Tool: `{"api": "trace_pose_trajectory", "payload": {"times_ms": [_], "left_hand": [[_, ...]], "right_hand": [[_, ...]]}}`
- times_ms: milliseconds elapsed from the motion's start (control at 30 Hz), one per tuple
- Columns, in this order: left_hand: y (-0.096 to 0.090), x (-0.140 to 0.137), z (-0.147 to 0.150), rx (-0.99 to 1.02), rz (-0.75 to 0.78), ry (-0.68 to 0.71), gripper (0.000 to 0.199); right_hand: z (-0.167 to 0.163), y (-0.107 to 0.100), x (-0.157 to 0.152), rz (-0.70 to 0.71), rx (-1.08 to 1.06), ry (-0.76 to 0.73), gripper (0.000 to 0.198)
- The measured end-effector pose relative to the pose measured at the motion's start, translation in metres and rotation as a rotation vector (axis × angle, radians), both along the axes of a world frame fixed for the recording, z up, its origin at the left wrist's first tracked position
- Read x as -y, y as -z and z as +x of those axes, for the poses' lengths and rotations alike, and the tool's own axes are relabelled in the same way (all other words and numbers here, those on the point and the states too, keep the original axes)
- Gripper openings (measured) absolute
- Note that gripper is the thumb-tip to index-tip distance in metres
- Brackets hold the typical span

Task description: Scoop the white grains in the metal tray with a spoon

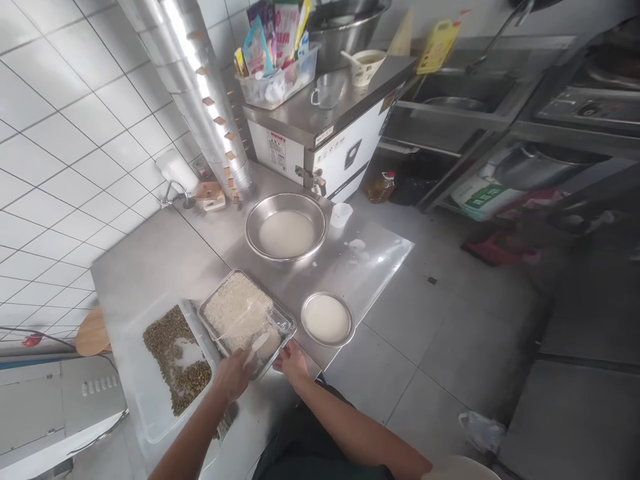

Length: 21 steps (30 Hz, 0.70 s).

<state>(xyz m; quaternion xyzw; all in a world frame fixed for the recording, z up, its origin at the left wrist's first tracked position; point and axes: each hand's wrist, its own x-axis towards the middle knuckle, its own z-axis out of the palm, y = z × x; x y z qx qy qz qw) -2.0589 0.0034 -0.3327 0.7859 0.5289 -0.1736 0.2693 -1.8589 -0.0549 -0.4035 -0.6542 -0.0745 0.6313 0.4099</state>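
A rectangular metal tray of white grains lies on the steel counter, partly covered by clear film. My left hand grips a white scoop-like tool at the tray's near corner. My right hand rests on the tray's near edge, fingers curled against the rim. Left of the tray sits a clear plastic bin holding green-brown beans. A small round metal dish with white contents stands to the right.
A large steel bowl of milky liquid sits further back, a small white cup beside it. Behind stands a steel cabinet with a packet-filled box. The counter edge drops to tiled floor at right.
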Motion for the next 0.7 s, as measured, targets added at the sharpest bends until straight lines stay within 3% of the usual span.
{"api": "trace_pose_trajectory", "payload": {"times_ms": [167, 433, 567, 700], "left_hand": [[-0.022, -0.005, -0.011, -0.011, 0.083, 0.023, 0.057], [-0.029, -0.03, 0.022, -0.043, 0.011, 0.253, 0.054], [-0.025, -0.043, 0.039, -0.096, 0.006, 0.263, 0.049], [-0.023, -0.028, 0.052, -0.176, 0.042, 0.161, 0.045]], "right_hand": [[-0.003, 0.008, 0.002, 0.021, -0.023, 0.04, 0.012], [-0.001, 0.016, 0.0, 0.034, 0.001, 0.037, 0.014], [-0.002, 0.018, 0.002, 0.033, 0.004, 0.024, 0.01], [-0.003, 0.019, 0.001, 0.037, 0.01, 0.038, 0.014]]}}
